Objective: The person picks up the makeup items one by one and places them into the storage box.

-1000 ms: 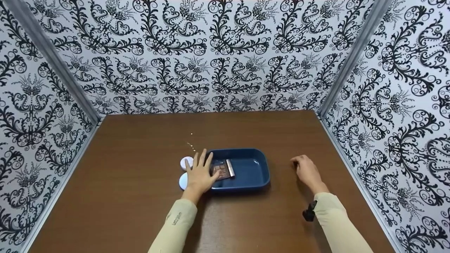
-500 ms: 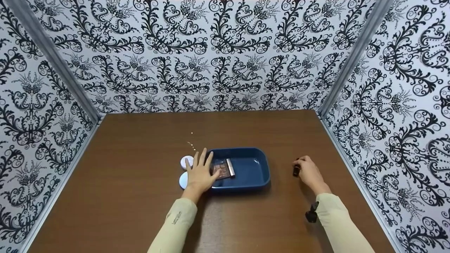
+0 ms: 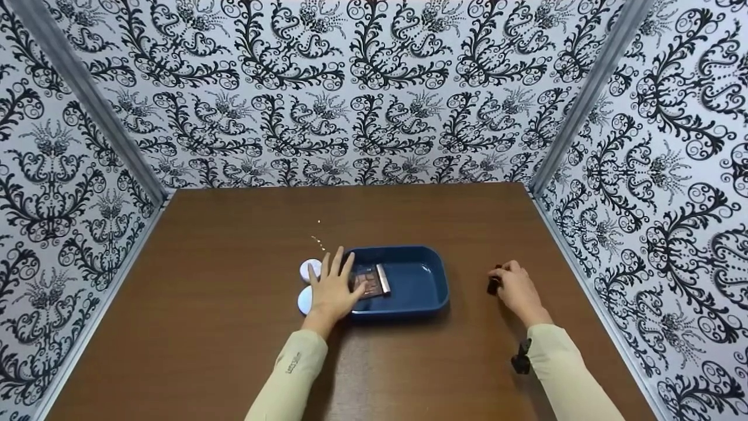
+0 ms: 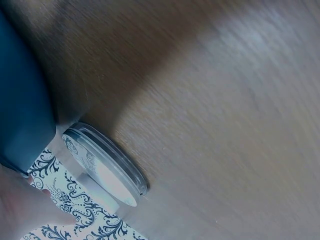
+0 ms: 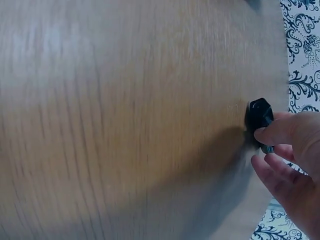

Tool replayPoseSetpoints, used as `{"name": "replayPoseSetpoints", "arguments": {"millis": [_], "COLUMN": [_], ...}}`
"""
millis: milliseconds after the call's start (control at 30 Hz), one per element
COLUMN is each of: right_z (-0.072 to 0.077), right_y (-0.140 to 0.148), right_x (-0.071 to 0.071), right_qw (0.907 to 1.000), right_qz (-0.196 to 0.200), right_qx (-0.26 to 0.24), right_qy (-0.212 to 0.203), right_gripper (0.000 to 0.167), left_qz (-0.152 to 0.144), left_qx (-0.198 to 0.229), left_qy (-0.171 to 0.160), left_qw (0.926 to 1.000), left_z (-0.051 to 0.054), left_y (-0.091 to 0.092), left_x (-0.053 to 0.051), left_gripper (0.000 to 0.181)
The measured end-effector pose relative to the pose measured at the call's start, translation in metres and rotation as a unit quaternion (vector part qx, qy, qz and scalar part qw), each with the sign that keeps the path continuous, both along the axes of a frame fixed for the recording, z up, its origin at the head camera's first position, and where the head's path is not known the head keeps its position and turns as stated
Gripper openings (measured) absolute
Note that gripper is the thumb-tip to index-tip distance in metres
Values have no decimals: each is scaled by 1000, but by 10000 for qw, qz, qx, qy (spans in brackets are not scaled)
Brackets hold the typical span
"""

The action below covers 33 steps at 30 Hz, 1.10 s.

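The worktop (image 3: 204, 356) carries everything, and the blue dish (image 3: 418, 286) stands about midway between its left and right edges, well short of the far edge. The left hand (image 3: 333, 295) lies across the dish's left end, fingers straight and spread, gripping nothing; I cannot tell whether it presses on the rim. To steady the dish well, it would best bear on the rim alone, sparing the nearer round tub (image 3: 304, 301), the farther round tub (image 3: 307, 270) and the flat packet (image 3: 371, 285) by its thumb. The right hand (image 3: 519, 292) is well apart from the dish, toward the worktop's right edge, thumb and fingers pinching a small black item (image 5: 259, 117). The item is close to the wood; whether it touches cannot be told. A light pinch on its sides seems right, with a straight lift before any sideways move, so it neither scrapes nor tips.

Counted by size: one dish, two hands, two round tubs just beside the dish's left end, one packet lying inside the dish's left half, one black item. A few pale specks (image 3: 319, 221) show beyond the tubs, too small to count surely.
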State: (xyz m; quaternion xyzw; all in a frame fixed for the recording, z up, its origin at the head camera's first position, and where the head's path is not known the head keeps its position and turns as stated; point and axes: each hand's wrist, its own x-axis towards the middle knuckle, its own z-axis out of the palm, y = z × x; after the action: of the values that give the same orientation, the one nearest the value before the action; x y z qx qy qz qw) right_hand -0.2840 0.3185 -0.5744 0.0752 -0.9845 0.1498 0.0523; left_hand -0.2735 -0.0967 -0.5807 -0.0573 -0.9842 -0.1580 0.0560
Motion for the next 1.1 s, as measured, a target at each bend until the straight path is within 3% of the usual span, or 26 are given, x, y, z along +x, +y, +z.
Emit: {"name": "replayPoseSetpoints", "arguments": {"millis": [333, 667, 1100], "right_z": [-2, -4, 6], "right_y": [1, 0, -10], "right_x": [3, 2, -1], "right_qw": [9997, 9969, 9986], "right_qz": [50, 334, 341], "right_qx": [136, 623, 166], "right_qy": [208, 342, 378], "right_gripper": [31, 27, 24], "left_qz": [-3, -21, -15], "left_qx": [-44, -15, -9], "left_qy": [55, 108, -22], "left_qw": [10000, 9999, 10000], "left_z": [-1, 0, 1], "left_y": [0, 1, 0], "left_x": [-1, -1, 1], "left_gripper": [77, 76, 77]}}
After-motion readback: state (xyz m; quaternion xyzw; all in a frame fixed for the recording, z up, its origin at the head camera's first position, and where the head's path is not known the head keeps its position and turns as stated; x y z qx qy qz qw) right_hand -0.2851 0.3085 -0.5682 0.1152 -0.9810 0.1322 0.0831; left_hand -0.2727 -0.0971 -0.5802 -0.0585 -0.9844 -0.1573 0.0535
